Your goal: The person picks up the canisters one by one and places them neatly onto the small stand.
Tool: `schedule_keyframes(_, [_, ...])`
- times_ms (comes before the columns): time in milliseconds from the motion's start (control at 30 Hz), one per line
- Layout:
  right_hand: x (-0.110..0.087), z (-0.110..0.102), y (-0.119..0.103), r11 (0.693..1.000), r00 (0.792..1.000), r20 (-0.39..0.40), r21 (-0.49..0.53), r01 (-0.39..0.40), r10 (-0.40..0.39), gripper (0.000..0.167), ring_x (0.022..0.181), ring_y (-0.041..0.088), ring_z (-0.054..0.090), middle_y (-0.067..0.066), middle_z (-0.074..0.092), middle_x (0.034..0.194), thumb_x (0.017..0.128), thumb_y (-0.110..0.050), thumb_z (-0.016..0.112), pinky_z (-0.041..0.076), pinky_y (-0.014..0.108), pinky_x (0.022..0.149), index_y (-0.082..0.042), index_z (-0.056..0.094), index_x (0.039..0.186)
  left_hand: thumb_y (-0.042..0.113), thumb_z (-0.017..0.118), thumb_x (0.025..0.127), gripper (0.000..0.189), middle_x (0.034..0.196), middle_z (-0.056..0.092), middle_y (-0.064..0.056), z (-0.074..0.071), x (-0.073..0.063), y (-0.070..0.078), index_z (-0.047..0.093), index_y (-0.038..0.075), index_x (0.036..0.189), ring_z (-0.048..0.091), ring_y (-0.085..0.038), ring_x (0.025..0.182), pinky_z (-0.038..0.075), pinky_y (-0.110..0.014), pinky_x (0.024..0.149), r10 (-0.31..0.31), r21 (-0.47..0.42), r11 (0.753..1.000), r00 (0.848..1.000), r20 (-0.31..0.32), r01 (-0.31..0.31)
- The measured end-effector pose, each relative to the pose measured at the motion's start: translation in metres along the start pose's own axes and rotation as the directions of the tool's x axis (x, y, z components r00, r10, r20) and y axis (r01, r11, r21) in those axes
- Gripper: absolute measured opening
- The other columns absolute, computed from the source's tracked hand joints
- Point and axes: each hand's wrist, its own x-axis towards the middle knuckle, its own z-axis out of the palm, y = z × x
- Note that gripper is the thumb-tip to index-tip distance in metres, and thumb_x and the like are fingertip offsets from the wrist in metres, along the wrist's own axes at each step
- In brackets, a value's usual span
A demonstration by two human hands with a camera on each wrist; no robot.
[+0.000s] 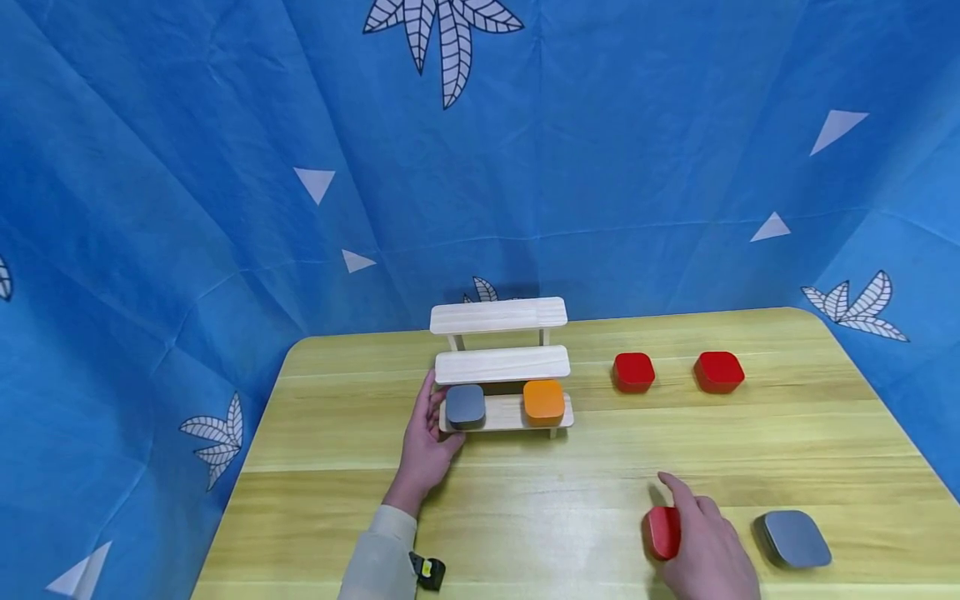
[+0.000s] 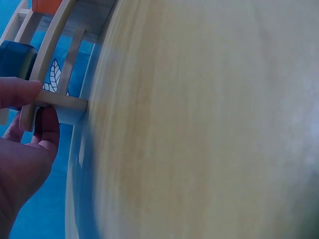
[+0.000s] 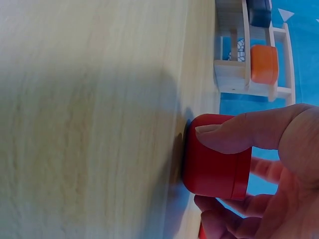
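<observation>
A white wooden three-step rack (image 1: 502,364) stands near the back of the table. My left hand (image 1: 426,450) grips the left end of its lowest step, the thumb (image 2: 20,92) in front and fingers (image 2: 47,127) behind and below. On that step sit a grey-blue rounded box (image 1: 466,407) at the left, beside this hand, and an orange rounded box (image 1: 543,402) at the right. Towards the table's front right, my right hand (image 1: 708,546) holds a red rounded box (image 3: 214,162). Its thumb lies across one side and its fingers curl round the other.
Two more red boxes, one nearer the rack (image 1: 633,372) and one farther right (image 1: 719,372), stand on the wooden table (image 1: 337,467). Another grey-blue box (image 1: 793,539) is right of my right hand. A blue patterned cloth (image 1: 600,150) hangs behind the table.
</observation>
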Motion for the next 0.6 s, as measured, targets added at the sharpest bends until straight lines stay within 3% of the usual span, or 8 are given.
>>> schedule_keyframes(300, [0.0006, 0.0006, 0.0009, 1.0, 1.0, -0.01, 0.004, -0.003, 0.003, 0.105, 0.083, 0.034, 0.057, 0.02, 0.057, 0.11, 0.055, 0.0, 0.087, 0.048, 0.046, 0.067, -0.013, 0.039, 0.147, -0.028, 0.062, 0.077, 0.111, 0.145, 0.047, -0.006, -0.0001, 0.0, 0.0008, 0.017, 0.028, 0.162, 0.051, -0.026, 0.122, 0.044, -0.04, 0.1, -0.014, -0.002, 1.0, 1.0, -0.001, 0.014])
schedule_keyframes(600, [0.0011, 0.0016, -0.0001, 1.0, 0.999, -0.042, 0.019, 0.016, -0.015, 0.106, 0.086, 0.034, 0.057, 0.019, 0.058, 0.109, 0.054, -0.006, 0.091, 0.049, 0.048, 0.07, -0.013, 0.04, 0.146, -0.027, 0.062, 0.077, 0.112, 0.145, 0.047, -0.006, -0.0009, -0.0013, -0.0003, 0.018, 0.032, 0.161, 0.051, -0.026, 0.121, 0.045, -0.039, 0.098, -0.009, 0.001, 1.0, 1.0, 0.0, 0.009])
